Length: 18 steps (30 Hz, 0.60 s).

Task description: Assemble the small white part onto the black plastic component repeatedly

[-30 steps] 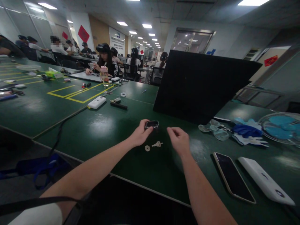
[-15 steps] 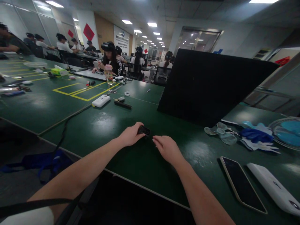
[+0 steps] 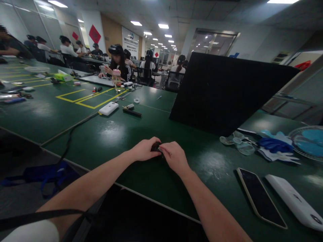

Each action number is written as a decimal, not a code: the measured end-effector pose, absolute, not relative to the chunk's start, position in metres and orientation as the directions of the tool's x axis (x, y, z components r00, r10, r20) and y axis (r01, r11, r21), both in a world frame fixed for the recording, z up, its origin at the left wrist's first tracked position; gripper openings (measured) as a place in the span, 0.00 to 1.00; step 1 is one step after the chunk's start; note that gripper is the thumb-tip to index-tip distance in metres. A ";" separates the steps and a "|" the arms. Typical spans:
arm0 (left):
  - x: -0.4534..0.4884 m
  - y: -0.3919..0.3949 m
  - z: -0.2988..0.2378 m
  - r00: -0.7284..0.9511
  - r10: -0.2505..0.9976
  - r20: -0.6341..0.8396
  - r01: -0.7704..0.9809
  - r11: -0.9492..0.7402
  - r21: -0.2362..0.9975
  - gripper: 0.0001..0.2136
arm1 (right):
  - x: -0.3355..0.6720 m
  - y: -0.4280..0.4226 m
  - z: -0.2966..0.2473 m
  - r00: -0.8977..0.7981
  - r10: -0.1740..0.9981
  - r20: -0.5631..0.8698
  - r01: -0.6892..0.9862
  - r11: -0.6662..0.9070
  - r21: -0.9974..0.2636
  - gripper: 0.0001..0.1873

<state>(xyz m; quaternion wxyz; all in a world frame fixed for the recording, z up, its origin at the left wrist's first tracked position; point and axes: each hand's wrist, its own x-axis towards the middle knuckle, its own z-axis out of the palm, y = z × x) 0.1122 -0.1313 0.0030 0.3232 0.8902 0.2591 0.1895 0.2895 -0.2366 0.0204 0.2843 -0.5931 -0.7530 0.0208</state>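
A small black object (image 3: 155, 146), its kind too small to make out, is gripped between the thumb and fingers of my left hand (image 3: 145, 149) just above the green table (image 3: 111, 131). My right hand (image 3: 176, 156) meets it from the right, thumb and fingertips pinched together at its near end. A tiny light-coloured bit shows by the right fingertips; what they pinch is mostly hidden. Both hands are close together over the front part of the table.
A large black panel (image 3: 227, 94) stands behind my hands. To the right are a smartphone (image 3: 261, 198), a white device (image 3: 294, 201), gloves (image 3: 277, 148) and a fan (image 3: 310, 141). A white power bank (image 3: 108, 108) and a black bar (image 3: 132, 112) lie at left. A person (image 3: 121, 64) sits across.
My right hand has moved left and now touches the black object. My left hand has shifted slightly right and turned, covering more of it.
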 end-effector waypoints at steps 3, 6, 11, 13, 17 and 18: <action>0.112 -0.131 0.002 0.788 0.590 0.176 0.344 -0.658 0.670 0.24 | 0.296 -0.233 0.022 -0.097 0.861 0.498 0.911 0.279 -0.305 0.12; 0.110 -0.128 0.001 0.770 0.607 0.194 0.360 -0.665 0.654 0.22 | 0.315 -0.235 0.027 -0.027 0.810 0.585 0.921 0.248 -0.300 0.11; 0.105 -0.121 0.001 0.699 0.666 0.260 0.434 -0.684 0.586 0.22 | 0.339 -0.247 0.029 -0.156 0.906 0.394 0.907 0.289 -0.305 0.18; 0.103 -0.118 0.001 0.681 0.682 0.267 0.459 -0.682 0.570 0.21 | 0.339 -0.246 0.027 -0.196 0.939 0.282 0.917 0.277 -0.286 0.18; 0.102 -0.118 0.003 0.679 0.693 0.241 0.481 -0.669 0.567 0.22 | 0.330 -0.239 0.023 -0.100 0.979 0.180 0.953 0.146 -0.265 0.12; 0.102 -0.118 0.004 0.687 0.684 0.246 0.471 -0.676 0.566 0.21 | 0.328 -0.239 0.023 -0.050 0.979 0.196 0.948 0.109 -0.299 0.11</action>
